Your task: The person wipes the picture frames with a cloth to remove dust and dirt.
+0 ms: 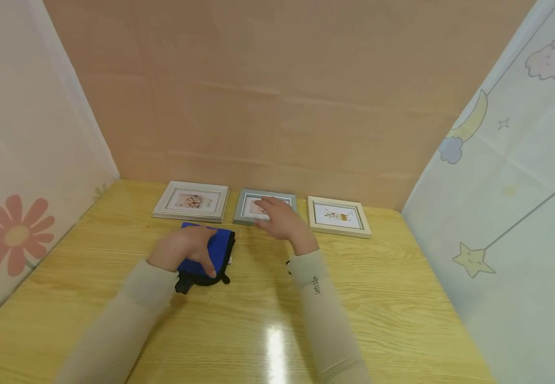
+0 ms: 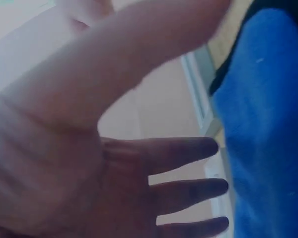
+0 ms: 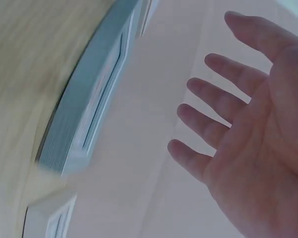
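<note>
A blue fabric piece with black edging and small black tabs [image 1: 221, 246] lies on the table, partly hidden under my left hand [image 1: 183, 248]. The fingers of that hand are spread over it; in the left wrist view they reach straight toward the blue fabric [image 2: 268, 129]. My right hand [image 1: 284, 221] hovers over the near part of a grey-blue picture frame [image 1: 241, 207], hiding some of its picture. The right wrist view shows this hand [image 3: 253, 124] with fingers apart and nothing in it, beside the grey-blue frame [image 3: 82, 109].
A white picture frame [image 1: 191, 201] lies to the left, and a cream one [image 1: 339, 216] to the right, in a row along the back of the wooden table [image 1: 239, 330]. Behind them rises a tan backdrop [image 1: 268, 106]. Printed white sheets [image 1: 513, 213] stand on both sides.
</note>
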`<act>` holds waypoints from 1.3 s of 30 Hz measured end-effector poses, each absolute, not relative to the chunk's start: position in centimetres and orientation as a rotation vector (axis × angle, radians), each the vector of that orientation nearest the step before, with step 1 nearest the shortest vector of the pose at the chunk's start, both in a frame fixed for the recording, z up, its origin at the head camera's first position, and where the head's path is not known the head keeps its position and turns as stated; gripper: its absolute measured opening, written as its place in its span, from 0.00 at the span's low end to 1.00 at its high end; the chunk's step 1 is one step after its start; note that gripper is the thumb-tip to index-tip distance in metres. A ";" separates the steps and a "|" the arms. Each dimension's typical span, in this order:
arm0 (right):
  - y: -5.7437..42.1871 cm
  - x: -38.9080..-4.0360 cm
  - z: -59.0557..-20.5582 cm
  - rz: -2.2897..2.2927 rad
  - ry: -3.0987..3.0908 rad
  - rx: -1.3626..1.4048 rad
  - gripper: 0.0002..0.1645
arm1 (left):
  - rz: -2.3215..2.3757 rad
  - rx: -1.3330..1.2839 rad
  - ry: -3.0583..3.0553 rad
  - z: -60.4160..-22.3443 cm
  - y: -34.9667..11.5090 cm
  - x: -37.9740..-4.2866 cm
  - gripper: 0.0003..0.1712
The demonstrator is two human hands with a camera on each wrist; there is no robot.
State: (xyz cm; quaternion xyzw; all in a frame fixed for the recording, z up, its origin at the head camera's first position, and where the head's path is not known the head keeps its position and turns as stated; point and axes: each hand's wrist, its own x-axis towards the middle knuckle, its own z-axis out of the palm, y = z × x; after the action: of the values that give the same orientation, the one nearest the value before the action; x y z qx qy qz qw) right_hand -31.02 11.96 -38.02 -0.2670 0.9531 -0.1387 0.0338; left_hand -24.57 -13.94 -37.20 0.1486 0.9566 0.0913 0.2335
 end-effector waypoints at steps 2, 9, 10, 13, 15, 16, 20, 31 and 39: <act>14.0 -31.4 -37.8 -0.462 2.953 -0.752 0.38 | 0.178 0.410 2.607 -37.6 -13.6 -24.5 0.70; 21.5 -32.5 -38.0 -0.633 3.046 -0.451 0.38 | 0.074 0.374 2.620 -38.2 -12.9 -23.9 0.71; 22.7 -32.6 -38.1 -0.656 3.052 -0.414 0.38 | 0.075 0.367 2.628 -38.2 -12.8 -23.8 0.70; 26.1 -32.9 -38.4 -0.689 3.077 -0.313 0.38 | 0.099 0.355 2.644 -38.4 -12.5 -23.6 0.70; 28.3 -32.9 -38.6 -0.698 3.088 -0.226 0.37 | 0.129 0.345 2.646 -38.5 -12.4 -23.5 0.69; 29.2 -32.9 -38.8 -0.712 3.085 -0.176 0.38 | 0.140 0.342 2.647 -38.5 -12.3 -23.4 0.69; 32.2 -32.4 -39.8 -0.776 3.043 0.053 0.39 | 0.141 0.332 2.647 -38.7 -12.4 -23.3 0.68; 35.6 -31.7 -41.1 -0.748 2.936 0.329 0.43 | 0.070 0.366 2.649 -39.0 -11.8 -23.1 0.52; 37.4 -32.7 -42.8 -0.731 2.939 0.166 0.24 | -0.010 0.372 2.681 -40.0 -11.9 -23.4 0.34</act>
State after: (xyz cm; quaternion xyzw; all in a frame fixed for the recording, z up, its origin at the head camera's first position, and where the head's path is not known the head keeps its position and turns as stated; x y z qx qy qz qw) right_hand -32.66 37.41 -42.83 0.0546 0.9676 -0.2405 0.0543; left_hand -23.44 -11.86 -39.99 0.1343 0.9672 -0.0034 0.2157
